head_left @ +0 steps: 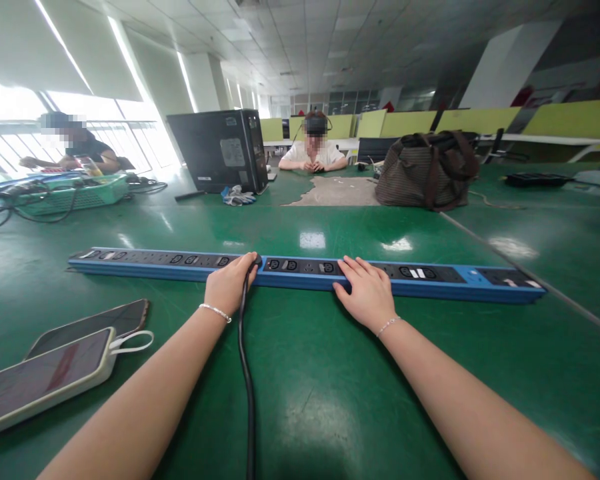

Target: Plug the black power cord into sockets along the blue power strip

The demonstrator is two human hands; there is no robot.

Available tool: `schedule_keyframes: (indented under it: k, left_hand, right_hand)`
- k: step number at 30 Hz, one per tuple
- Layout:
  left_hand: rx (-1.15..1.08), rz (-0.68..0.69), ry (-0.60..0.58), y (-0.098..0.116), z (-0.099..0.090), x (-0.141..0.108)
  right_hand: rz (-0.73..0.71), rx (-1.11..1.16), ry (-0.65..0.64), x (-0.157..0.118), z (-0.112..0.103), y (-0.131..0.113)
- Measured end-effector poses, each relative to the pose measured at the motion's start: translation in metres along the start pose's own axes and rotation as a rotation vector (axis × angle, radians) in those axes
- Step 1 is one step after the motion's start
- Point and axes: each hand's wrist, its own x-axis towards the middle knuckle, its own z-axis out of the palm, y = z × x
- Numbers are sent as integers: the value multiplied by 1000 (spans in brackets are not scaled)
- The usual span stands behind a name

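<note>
A long blue power strip (300, 280) with a row of black sockets lies across the green table in front of me. My left hand (230, 283) is closed around a black plug (258, 260) at the strip, left of its middle. From that plug a thick black cable (245, 373) runs down toward me and out of view. Whether the plug's pins sit in a socket cannot be seen. My right hand (367, 290) lies on the strip right of the middle, fingers stretched over its top and the thumb along the near side.
Two phones (50, 373) lie at the near left, one with a white cord. Behind the strip stand a green basket (100, 192) with cables, a black computer case (215, 150), gloves (238, 195) and a brown bag (410, 173). One person (314, 150) sits opposite, another (83, 150) far left.
</note>
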Motion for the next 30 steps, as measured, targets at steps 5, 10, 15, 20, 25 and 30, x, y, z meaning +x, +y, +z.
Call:
schedule_keyframes:
  k: [5,10,15,20,25,30]
  left_hand:
    - [-33,-18,128,-4,11,-5]
    - [-138,-76,338,-6,11,-2]
    - [-204,-72,320,12,1,1]
    - [-155,64,77,52,-13,13]
    - [-115,93,-69,81,-15,27]
    - [-96,111,-101,87,-13,29]
  right_hand:
    - [-10,5,8,-1,0,0]
    - [-11,2,18,-1,0,-1]
    - [-10,9,19,-1,1,-1]
    - [-6,12,13,-1,0,-1]
    - [-11,18,18,-2,-1,-2]
    - [-10,43,24,-2,-2,-4]
